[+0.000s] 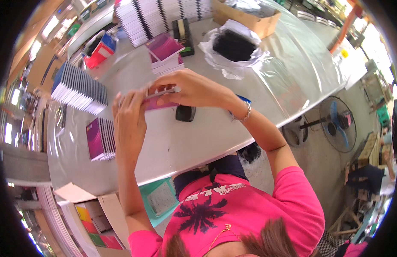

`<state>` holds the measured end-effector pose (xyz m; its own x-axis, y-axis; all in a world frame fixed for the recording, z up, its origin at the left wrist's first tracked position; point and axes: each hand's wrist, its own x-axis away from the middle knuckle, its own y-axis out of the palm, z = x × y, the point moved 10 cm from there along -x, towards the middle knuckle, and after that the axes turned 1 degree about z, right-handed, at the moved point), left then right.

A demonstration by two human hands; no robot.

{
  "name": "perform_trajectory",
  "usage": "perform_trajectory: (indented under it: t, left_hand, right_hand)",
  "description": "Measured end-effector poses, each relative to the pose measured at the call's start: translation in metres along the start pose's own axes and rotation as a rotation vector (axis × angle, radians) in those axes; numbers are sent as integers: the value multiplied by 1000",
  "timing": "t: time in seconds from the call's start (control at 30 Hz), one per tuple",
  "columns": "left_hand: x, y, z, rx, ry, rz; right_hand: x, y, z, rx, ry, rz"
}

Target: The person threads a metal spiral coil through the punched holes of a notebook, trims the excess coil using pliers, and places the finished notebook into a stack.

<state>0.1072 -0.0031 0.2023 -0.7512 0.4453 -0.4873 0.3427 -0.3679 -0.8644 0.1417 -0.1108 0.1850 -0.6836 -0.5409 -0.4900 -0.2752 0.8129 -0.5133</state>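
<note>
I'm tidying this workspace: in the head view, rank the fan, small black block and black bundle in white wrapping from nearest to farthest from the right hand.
From the right hand:
1. Small black block: on the table, just below the hand in view.
2. Black bundle in white wrapping: upper right, on the table.
3. Fan: far right, beyond the table edge.

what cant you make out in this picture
In the head view:
Purple booklet: its full cover, partly hidden by the right hand.
Left hand: the fingertips' exact contact, blurred.
Pale strip at the right hand's fingers: what it is, too small and partly covered.
Tall white stacks: their far ends, cut off by the upper edge.
Black contents of the white bag: what they are, too dark and small.
</note>
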Motion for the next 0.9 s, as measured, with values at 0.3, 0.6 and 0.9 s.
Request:
perform_trajectory:
  t: [0.3,0.6,0.9]
  left_hand:
    - [92,80,-20,87,-219,-279]
    - [120,92,-5,60,-376,-107]
    - [116,96,-6,57,-463,136]
  right_hand:
    - [100,-172,224,945,564,635]
    - [100,-162,277,949,606,357]
    - [92,-153,263,1100,586,286]
